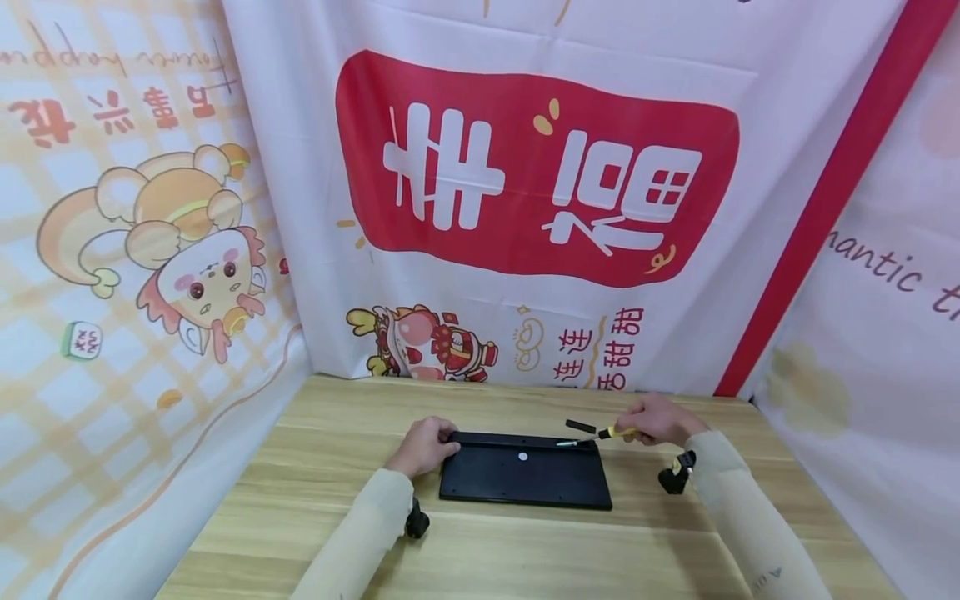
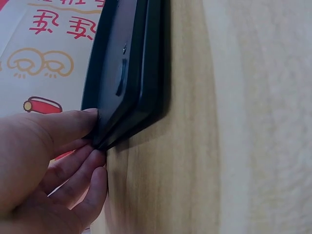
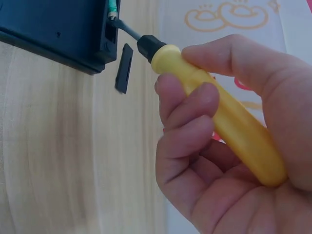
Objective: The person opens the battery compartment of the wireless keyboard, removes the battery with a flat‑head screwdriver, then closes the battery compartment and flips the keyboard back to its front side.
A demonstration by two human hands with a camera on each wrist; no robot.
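Right hand (image 1: 660, 419) is wrapped round a yellow screwdriver (image 3: 239, 126), fingers curled on the handle, no slack gap. Left hand (image 1: 423, 446) pinches the far-left corner of the black keyboard (image 1: 525, 475), thumb on top, fingers at the edge.

Clock centred on keyboard, head view: left hand between 9 and 10, right hand between 2 and 3. Keyboard lies on the table (image 1: 315, 450), looks underside up, raised ridge along its 12 side. Green battery (image 3: 112, 8) sits in the ridge slot toward 2. Blade tip is at the battery's end; looks like contact, can't confirm. Small black cover (image 3: 124, 69) lies loose on the table just outside the ridge, also toward 2.

Handling, my read: keyboard is light, stiff plastic, smooth, so prone to skid under prying; brace by the ridge corner, as the left hand does. Battery is small, hard, slick, likely to roll or pop; take by its ends with fingertips, don't gouge the wrap. Cover is thin, maybe brittle; hold by its long edges.
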